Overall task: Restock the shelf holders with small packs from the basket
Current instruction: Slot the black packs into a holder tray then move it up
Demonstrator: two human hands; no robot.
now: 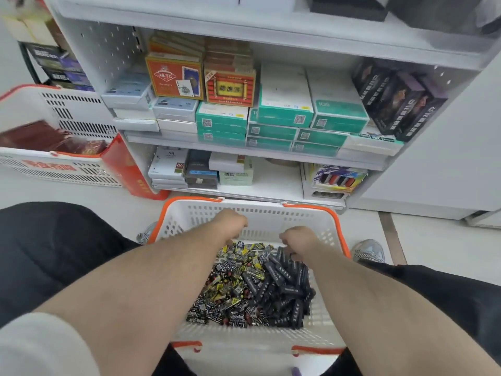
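White shelf unit ahead, pale floor below. Middle shelf carries teal-and-white boxes, two red/orange card boxes, dark purple boxes at the right end. Lowest shelf: mixed white and dark boxes, plus a colourful display pack to the right.

White basket with orange rim sits on the floor between the person's knees, right in front of the bottom shelf. Small packs fill its bottom: black-yellow patterned packs left and centre, plain black packs heaped on the right side.

Both hands are inside the basket at its far end, backs of hands to the camera.
- Left hand: fingers curled down over the far edge of the patterned pile. Fingertips hidden, so can't tell whether that grip has anything in it.
- Right hand: fingers curled down into the top of the black heap, touching the packs. Can't tell if the grip is clamped on one or just resting among them.

Most of the packs lie nearer the camera than either hand, under the forearms.

Second white basket stands left of the shelf with dark red packets inside; a red bag leans between it and the shelf.
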